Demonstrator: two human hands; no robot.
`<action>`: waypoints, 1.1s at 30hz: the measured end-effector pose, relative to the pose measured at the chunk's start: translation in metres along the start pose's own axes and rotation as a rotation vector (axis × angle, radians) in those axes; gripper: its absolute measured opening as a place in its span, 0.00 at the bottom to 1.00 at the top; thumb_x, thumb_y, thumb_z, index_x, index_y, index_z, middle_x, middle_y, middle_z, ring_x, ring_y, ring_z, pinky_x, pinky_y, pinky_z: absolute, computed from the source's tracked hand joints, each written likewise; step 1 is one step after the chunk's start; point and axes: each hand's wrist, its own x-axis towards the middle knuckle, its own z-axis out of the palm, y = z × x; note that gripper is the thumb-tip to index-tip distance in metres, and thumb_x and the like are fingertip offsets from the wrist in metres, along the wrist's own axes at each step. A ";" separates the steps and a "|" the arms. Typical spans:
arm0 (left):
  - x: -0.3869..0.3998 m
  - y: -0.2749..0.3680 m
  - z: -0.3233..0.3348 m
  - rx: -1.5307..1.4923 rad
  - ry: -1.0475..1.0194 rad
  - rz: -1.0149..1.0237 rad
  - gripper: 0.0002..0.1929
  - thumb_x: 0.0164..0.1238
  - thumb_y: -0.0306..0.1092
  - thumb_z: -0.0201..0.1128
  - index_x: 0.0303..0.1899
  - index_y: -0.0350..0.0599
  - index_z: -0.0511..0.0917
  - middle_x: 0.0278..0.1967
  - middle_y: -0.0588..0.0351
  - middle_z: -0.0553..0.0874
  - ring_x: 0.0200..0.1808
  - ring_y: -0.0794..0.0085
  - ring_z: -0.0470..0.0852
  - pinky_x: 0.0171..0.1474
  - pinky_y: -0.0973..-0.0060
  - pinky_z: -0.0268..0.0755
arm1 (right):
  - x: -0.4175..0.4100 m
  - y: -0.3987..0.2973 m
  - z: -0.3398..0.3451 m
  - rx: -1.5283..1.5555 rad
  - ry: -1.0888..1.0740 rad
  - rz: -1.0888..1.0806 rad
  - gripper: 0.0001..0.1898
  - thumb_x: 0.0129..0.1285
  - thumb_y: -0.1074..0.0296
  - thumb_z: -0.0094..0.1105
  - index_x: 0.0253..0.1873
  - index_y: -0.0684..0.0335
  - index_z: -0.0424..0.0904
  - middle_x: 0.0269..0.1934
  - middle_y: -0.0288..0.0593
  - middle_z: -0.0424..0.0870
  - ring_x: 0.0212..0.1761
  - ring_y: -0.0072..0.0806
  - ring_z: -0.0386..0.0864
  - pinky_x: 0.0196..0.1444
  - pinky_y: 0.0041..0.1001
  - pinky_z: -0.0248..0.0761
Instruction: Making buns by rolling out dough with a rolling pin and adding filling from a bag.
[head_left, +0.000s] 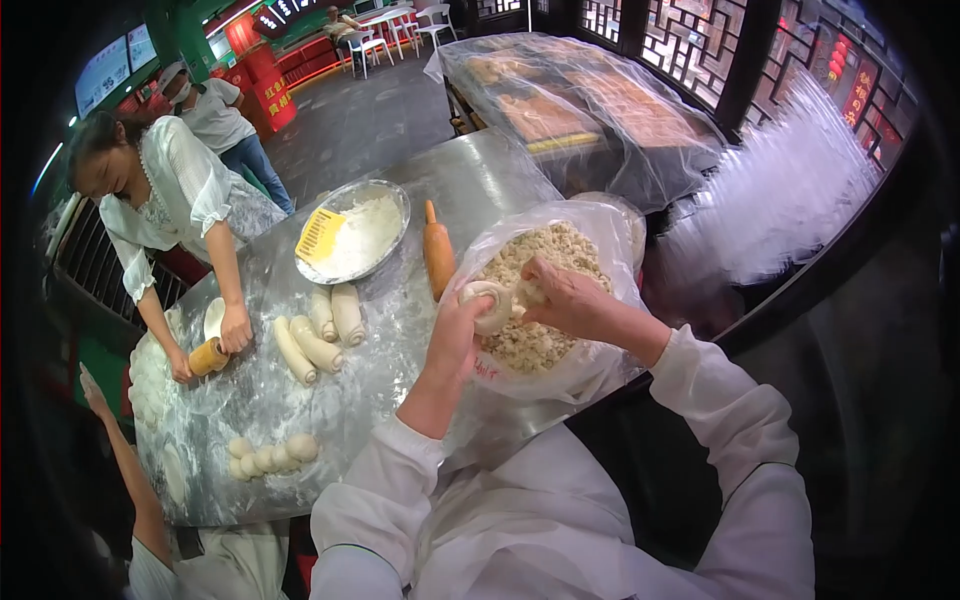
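Note:
My left hand (459, 322) holds a round cup of dough (491, 306), its thumb pressed into the hollow. Just to the right, my right hand (566, 296) pinches a lump of crumbly filling (531, 294) beside the dough's rim. Both hands are over a plastic-lined bowl heaped with pale crumbly filling (551, 247). A wooden rolling pin (438, 251) lies against the bowl's left side. Farther left stands a metal basin of flour (375, 225) with a yellow slotted plastic scraper (320, 235) in it.
Rolled dough pieces (319, 345) and small dough balls (274, 456) lie on the floured metal table (360, 420). Across it, a co-worker presses a wooden rolling pin (208, 357). Another person's arm (124, 450) is at the lower left. Plastic-covered trays (570, 97) stand beyond the table.

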 end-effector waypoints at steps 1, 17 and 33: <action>-0.002 0.002 0.006 -0.046 0.027 -0.013 0.17 0.74 0.28 0.58 0.60 0.38 0.73 0.48 0.55 0.84 0.51 0.70 0.83 0.51 0.73 0.77 | 0.000 0.001 -0.003 0.077 0.019 -0.115 0.24 0.60 0.68 0.70 0.57 0.61 0.67 0.48 0.54 0.80 0.48 0.52 0.81 0.51 0.42 0.73; 0.002 -0.009 0.027 -0.084 -0.032 -0.004 0.13 0.69 0.28 0.68 0.53 0.38 0.80 0.46 0.55 0.85 0.46 0.75 0.83 0.51 0.76 0.79 | -0.003 0.007 0.009 0.346 0.322 0.049 0.12 0.59 0.74 0.65 0.45 0.65 0.73 0.38 0.52 0.79 0.42 0.50 0.79 0.46 0.41 0.72; 0.002 0.003 0.038 -0.332 -0.158 -0.018 0.17 0.78 0.37 0.60 0.60 0.40 0.73 0.53 0.54 0.81 0.55 0.73 0.80 0.59 0.73 0.75 | -0.004 0.021 0.041 -0.161 0.286 -0.135 0.53 0.59 0.41 0.69 0.77 0.72 0.52 0.78 0.59 0.55 0.83 0.52 0.47 0.82 0.47 0.42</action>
